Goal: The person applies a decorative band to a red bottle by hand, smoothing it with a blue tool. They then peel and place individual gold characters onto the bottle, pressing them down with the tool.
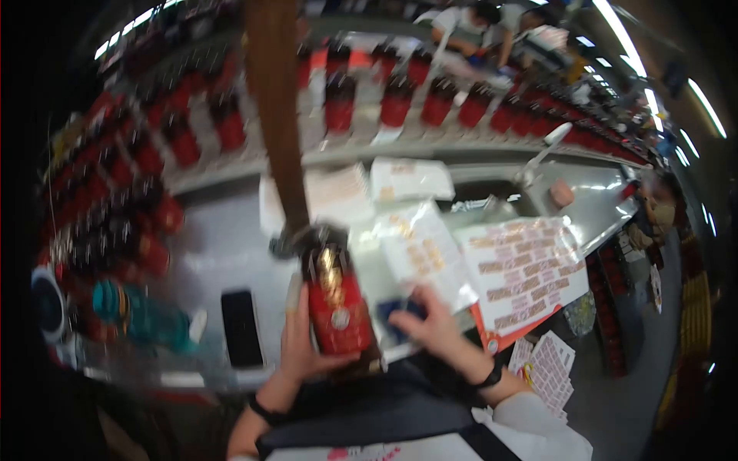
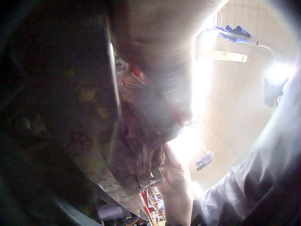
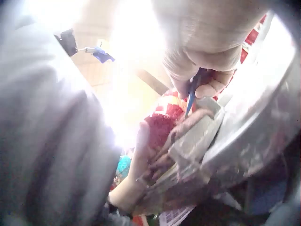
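Note:
My left hand (image 1: 302, 342) grips a shiny red bottle (image 1: 338, 311) with gold markings and a dark top, its thumb and fingers spread round the lower body. In front of me the bottle stands tilted, its top overlapped by a dark fitting (image 1: 307, 242) under a long brown bar. To the right of it, my right hand (image 1: 437, 326) pinches a thin blue piece (image 3: 192, 96) between thumb and fingers, seen edge-on in the right wrist view. A dark blue flat patch (image 1: 393, 316) shows by these fingers in the head view. The left wrist view is dark and blurred.
Sticker sheets (image 1: 526, 269) with rows of printed labels lie on the right, beside a gold-printed sheet (image 1: 430, 253). On the left are a black phone (image 1: 241, 328) and a teal bottle (image 1: 142, 313). Rows of red bottles (image 1: 396, 104) stand behind. Other people (image 1: 469, 27) work farther back.

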`<state>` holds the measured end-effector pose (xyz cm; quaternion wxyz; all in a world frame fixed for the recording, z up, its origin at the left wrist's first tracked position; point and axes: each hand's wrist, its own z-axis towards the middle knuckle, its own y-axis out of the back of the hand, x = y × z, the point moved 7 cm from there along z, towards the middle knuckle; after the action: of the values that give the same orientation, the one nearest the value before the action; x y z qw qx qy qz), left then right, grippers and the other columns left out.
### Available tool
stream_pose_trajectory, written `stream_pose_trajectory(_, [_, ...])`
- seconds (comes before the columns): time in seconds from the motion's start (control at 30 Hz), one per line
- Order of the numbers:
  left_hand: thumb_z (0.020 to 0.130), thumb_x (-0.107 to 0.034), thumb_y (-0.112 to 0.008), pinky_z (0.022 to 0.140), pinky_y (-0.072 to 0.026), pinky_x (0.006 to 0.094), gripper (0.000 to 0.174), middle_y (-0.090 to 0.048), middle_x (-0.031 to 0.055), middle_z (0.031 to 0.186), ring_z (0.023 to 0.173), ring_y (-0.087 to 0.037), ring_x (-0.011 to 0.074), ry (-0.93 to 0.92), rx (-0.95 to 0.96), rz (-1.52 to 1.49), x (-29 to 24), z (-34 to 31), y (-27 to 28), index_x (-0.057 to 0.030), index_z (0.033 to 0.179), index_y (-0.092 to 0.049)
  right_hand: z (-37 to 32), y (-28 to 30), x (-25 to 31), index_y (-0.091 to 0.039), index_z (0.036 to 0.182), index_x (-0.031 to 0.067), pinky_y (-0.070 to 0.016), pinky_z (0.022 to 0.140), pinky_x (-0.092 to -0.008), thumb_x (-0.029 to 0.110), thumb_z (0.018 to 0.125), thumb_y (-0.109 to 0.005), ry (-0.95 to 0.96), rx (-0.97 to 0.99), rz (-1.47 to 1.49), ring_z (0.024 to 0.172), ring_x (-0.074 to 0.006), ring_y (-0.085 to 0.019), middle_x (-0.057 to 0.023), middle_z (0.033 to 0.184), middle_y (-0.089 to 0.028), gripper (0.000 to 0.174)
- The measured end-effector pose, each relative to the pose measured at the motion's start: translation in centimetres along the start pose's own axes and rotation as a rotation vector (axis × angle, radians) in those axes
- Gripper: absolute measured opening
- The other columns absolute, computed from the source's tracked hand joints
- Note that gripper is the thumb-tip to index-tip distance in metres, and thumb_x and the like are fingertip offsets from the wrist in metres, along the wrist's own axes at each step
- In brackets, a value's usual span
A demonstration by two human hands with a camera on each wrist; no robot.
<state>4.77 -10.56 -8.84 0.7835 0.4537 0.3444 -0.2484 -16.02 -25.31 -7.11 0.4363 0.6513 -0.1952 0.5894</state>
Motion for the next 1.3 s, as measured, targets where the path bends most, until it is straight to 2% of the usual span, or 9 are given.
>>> stream_pose_trajectory(0.4, [0.056,-0.061,-0.092,0.105,-0.0462,0.0455,0.143,-0.039,0.0287,0.15,0.132,-0.049,0.043,-0.113,-0.018,0.049,-1.8,0.8,0.8,0.0072,0.156,-0.016,8.1,-5.3,9.6,-0.069,0.109,0.0014,-0.0506,0.079,-0.0273,0.012,0.085,-0.078,0.076,0.51,-0.064,0.085,-0.0106,-0.062,-0.0042,0.093,-0.068,0.029])
stream_pose_trajectory(0.57, [0.057,-0.062,-0.091,0.106,-0.0459,0.0457,0.142,-0.038,0.0288,0.151,0.134,-0.047,0.0436,-0.086,0.004,0.025,-1.5,1.0,0.9,0.0067,0.156,-0.017,13.4,-3.6,11.0,-0.071,0.102,0.0033,-0.0491,0.074,-0.0316,0.009,0.083,-0.076,0.184,0.256,-0.219,0.081,-0.016,-0.063,-0.0063,0.089,-0.068,0.021])
stream_pose_trajectory(0.7, [0.056,-0.062,-0.091,0.108,-0.0456,0.0451,0.14,-0.032,0.0293,0.154,0.138,-0.043,0.0446,-0.094,0.003,-0.001,-1.3,0.8,0.9,0.0061,0.156,-0.02,4.8,-7.3,14.7,-0.075,0.096,0.0128,-0.0449,0.074,-0.0364,0.012,0.072,-0.069,1.027,0.376,-0.642,0.078,-0.0201,-0.059,0.0003,0.087,-0.066,0.024])
stream_pose_trajectory(0.8, [0.055,-0.062,-0.092,0.105,-0.0475,0.0448,0.14,-0.035,0.0288,0.153,0.135,-0.046,0.0443,-0.162,-0.11,0.027,-1.4,1.4,1.2,0.0053,0.156,-0.021,0.1,-8.9,14.5,-0.076,0.094,0.0144,-0.0439,0.083,-0.0343,0.013,0.074,-0.074,0.895,0.762,-0.436,0.085,-0.0174,-0.058,0.0029,0.089,-0.067,0.02])
stream_pose_trajectory(0.93, [0.056,-0.059,-0.092,0.105,-0.048,0.0456,0.138,-0.037,0.0282,0.152,0.132,-0.05,0.0439,-0.104,-0.031,-0.025,-1.3,1.0,0.9,0.0047,0.156,-0.022,10.2,-6.0,12.4,-0.074,0.101,0.0118,-0.0437,0.077,-0.0386,0.01,0.072,-0.077,0.435,0.476,-0.377,0.089,-0.0268,-0.057,-0.0054,0.084,-0.064,0.029])
stream_pose_trajectory(1.0, [0.055,-0.058,-0.093,0.105,-0.0481,0.0456,0.138,-0.039,0.0283,0.151,0.133,-0.049,0.0439,-0.095,-0.034,-0.041,-1.2,1.2,1.0,0.0045,0.156,-0.022,10.9,-5.3,15.8,-0.077,0.097,0.0123,-0.0434,0.071,-0.0357,0.003,0.076,-0.075,0.815,0.17,-0.868,0.075,-0.0218,-0.057,-0.0019,0.086,-0.07,0.023])
stream_pose_trajectory(1.07, [0.054,-0.059,-0.093,0.103,-0.0493,0.0451,0.14,-0.042,0.0284,0.147,0.13,-0.051,0.0431,-0.158,-0.104,0.022,-1.7,1.3,1.5,0.0044,0.156,-0.022,4.8,-7.8,14.0,-0.075,0.099,0.0127,-0.0414,0.069,-0.0347,0.012,0.071,-0.068,1.13,0.422,-0.712,0.069,-0.0189,-0.056,0.0018,0.078,-0.059,0.029])
stream_pose_trajectory(1.2, [0.055,-0.06,-0.093,0.104,-0.0492,0.0444,0.139,-0.04,0.029,0.148,0.132,-0.05,0.0429,-0.125,-0.074,0.016,-1.1,0.9,0.8,0.0044,0.156,-0.022,1.4,-9.0,15.0,-0.076,0.095,0.015,-0.0439,0.073,-0.0333,0.012,0.069,-0.073,0.856,0.817,-0.41,0.081,-0.017,-0.056,0.0011,0.076,-0.056,0.026])
stream_pose_trajectory(1.3, [0.055,-0.059,-0.093,0.104,-0.0488,0.045,0.138,-0.039,0.0289,0.15,0.134,-0.048,0.0436,-0.121,-0.046,-0.012,-1.4,1.2,1.1,0.0044,0.156,-0.022,8.2,-5.4,13.7,-0.076,0.097,0.0154,-0.0435,0.073,-0.0358,0.008,0.068,-0.074,0.603,0.54,-0.42,0.079,-0.0182,-0.055,0.0009,0.074,-0.058,0.03])
